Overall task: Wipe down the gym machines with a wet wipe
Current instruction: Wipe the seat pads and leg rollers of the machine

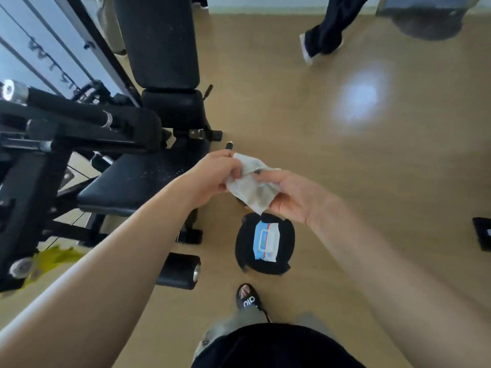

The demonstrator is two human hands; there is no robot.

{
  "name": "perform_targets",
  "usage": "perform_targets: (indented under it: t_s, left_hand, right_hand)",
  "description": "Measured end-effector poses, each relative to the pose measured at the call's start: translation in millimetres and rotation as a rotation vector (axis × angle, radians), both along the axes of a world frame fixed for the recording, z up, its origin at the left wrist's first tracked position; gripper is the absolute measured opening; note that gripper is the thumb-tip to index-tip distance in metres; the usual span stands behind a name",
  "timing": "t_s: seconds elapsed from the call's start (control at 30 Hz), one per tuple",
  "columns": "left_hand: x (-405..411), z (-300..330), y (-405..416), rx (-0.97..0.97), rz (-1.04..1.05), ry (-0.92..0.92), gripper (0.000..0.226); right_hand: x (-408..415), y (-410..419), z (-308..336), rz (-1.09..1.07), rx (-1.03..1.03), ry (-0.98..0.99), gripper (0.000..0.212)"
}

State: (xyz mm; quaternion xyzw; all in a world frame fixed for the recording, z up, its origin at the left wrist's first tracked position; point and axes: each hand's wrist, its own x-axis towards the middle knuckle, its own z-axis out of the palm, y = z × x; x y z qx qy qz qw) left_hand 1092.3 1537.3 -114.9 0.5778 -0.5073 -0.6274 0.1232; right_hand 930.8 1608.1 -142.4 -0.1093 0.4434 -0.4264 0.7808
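At mid-frame both hands, left hand (212, 173) and right hand (292, 197), pinch the greyed wet wipe (251, 185) above the floor, right of the machine seat (127, 181); reusing its soiled face might smear grime.

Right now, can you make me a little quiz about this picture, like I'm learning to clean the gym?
1. True or false: both hands hold the wipe.
2. Where is the pack of wipes? A) on the padded seat B) on a round black stool C) in the left hand
3. Fill in: the fingers of the right hand pinch the wipe above the tan ____.

Key: 1. True: the left hand grips one end, the right hand the other. 2. B, the stool near the person's sandal. 3. floor, beside the padded seat.
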Motion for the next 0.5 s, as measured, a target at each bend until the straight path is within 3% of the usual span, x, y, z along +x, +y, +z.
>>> perform_targets:
  t_s: [0.13, 0.27, 0.5]
  left_hand:
    - [-7.5, -1.9, -22.9, -0.012, 0.101, 0.018, 0.023]
    - [-7.5, 3.4, -48.5, -0.076, 0.253, -0.078, 0.029]
    - [-14.9, -7.4, -103.4, -0.172, 0.673, -0.192, 0.029]
  right_hand:
    - [-9.1, -30.0, -1.5, 0.079, -0.083, -0.023, 0.04]
    - [-17.2, -73.2, 1.2, 0.179, -0.111, 0.001, 0.038]
    - [-41.1, -176.3, -13.1, 0.338, -0.077, 0.037, 0.031]
